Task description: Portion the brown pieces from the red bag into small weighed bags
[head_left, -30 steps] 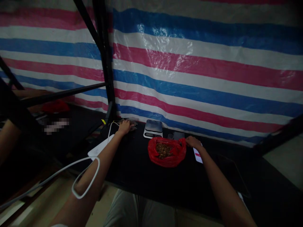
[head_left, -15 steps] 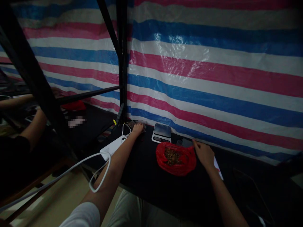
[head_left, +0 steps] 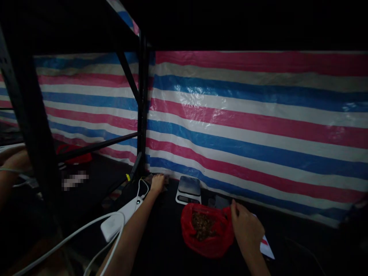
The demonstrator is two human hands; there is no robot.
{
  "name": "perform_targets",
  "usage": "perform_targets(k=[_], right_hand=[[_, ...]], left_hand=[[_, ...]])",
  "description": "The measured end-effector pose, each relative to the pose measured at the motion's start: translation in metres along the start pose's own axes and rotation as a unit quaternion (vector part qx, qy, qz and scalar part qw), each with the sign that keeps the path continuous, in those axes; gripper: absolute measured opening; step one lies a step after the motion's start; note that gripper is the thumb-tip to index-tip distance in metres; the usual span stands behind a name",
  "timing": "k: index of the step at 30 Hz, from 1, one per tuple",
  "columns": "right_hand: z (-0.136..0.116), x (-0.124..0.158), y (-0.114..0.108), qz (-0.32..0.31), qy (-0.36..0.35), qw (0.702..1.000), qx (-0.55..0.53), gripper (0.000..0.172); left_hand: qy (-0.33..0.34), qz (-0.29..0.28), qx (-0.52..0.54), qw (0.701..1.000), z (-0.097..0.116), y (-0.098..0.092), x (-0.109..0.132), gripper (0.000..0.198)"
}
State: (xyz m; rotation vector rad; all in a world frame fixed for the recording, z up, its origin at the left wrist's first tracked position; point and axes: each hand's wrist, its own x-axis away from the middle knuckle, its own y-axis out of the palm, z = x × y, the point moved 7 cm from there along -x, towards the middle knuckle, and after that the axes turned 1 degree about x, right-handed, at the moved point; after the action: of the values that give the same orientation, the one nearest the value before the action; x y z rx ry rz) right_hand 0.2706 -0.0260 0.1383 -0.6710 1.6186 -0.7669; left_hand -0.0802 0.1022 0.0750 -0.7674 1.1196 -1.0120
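Observation:
A red plastic bag [head_left: 207, 234] with brown bits inside lies open on the black table. My right hand [head_left: 246, 228] grips the bag's right edge with curled fingers. My left hand [head_left: 158, 183] reaches to the table's back left corner and rests closed on a small crinkled packet [head_left: 147, 178] that I cannot make out. A small scale [head_left: 188, 189] stands between the two hands, against the striped tarp.
A white power strip [head_left: 119, 219] with a white cable lies left of my left arm. A white card with a red mark [head_left: 266, 247] is under my right hand. Black rack posts [head_left: 142, 107] stand at left. Another person's arm [head_left: 11, 168] shows at the far left.
The view has tilted up, so hands and table now sit lower in the frame. My right hand has closed on the bag's right edge. The left hand stays at the back corner.

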Motion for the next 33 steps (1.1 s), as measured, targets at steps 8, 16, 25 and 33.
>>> perform_targets(k=[8,16,25,33], right_hand=[[-0.014,0.0,0.055,-0.113,0.052,0.924,-0.36,0.04],[-0.033,0.001,0.095,-0.137,0.028,0.838,-0.528,0.033],[-0.026,0.019,0.086,-0.092,0.076,0.836,-0.536,0.027],[-0.058,0.032,0.053,-0.04,-0.111,0.898,-0.423,0.02]], left_hand=[[0.044,0.033,0.514,0.856,0.075,-0.006,0.013,0.043],[0.012,-0.073,0.625,0.777,0.144,0.039,0.067,0.046],[0.069,0.042,0.471,0.878,0.148,-0.008,0.11,0.029],[0.07,-0.032,0.511,0.856,0.16,0.008,0.106,0.028]])
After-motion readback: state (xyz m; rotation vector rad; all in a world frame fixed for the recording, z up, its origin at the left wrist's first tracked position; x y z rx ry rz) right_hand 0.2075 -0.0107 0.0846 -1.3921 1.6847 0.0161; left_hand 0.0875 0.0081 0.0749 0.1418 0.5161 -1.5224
